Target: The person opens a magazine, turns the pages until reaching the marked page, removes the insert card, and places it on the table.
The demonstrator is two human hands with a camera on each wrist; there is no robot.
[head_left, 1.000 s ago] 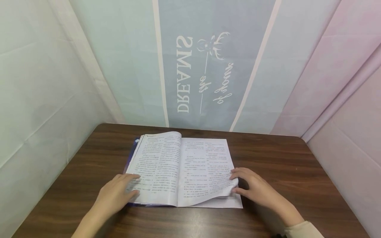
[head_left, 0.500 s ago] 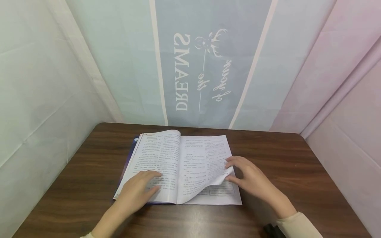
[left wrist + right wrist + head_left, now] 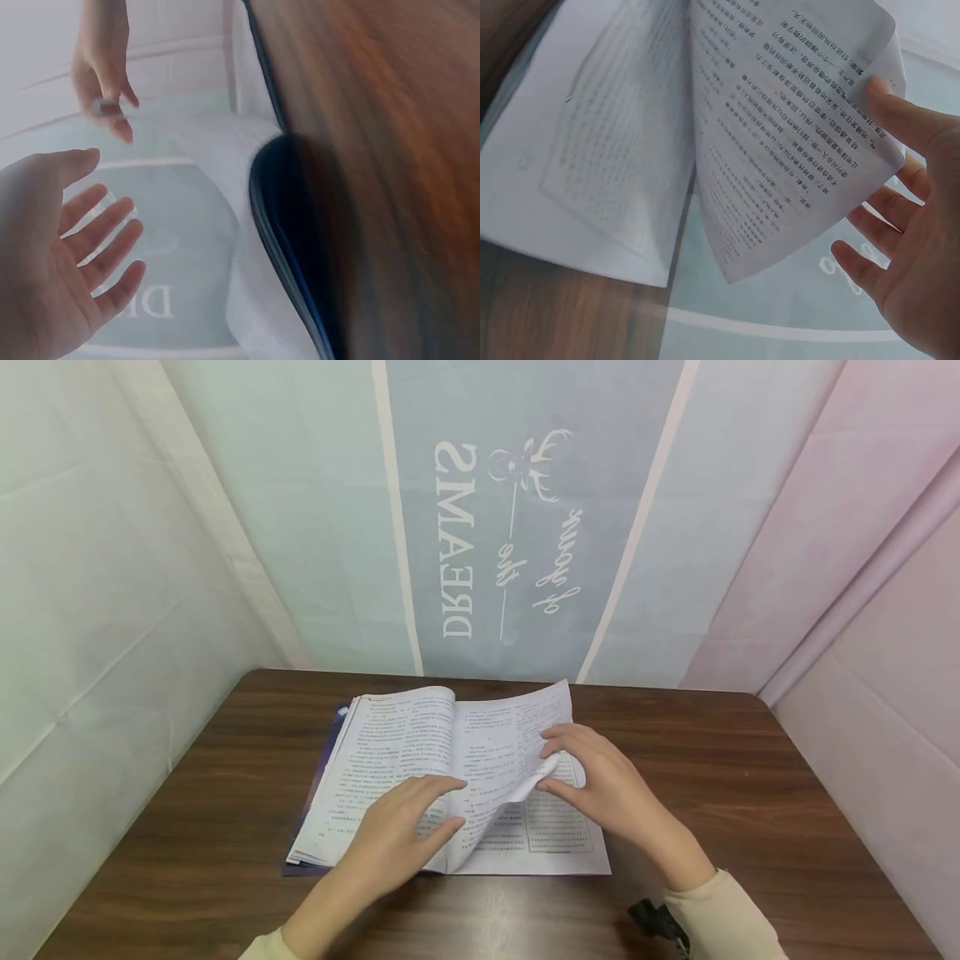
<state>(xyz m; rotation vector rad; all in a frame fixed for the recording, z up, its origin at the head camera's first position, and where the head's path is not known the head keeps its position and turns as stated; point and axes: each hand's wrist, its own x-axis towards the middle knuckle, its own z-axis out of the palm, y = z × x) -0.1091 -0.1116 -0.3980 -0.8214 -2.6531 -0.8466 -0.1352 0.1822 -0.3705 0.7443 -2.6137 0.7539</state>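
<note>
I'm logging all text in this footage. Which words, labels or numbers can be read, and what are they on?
"DREAMS": large sideways capitals on the backdrop.
"the": smaller script beside it, also on the backdrop.
"of you…": script on the backdrop, its ending unclear.
Book pages, including the lifted page and boxed passage: print too small or blurred to read reliably.

R hand pinches; L hand relaxed.

Curtained-off space, room type unclear: pale cloth hangings, one printed with DREAMS lettering and a deer's head, enclose a wood-grain tabletop on three sides
</note>
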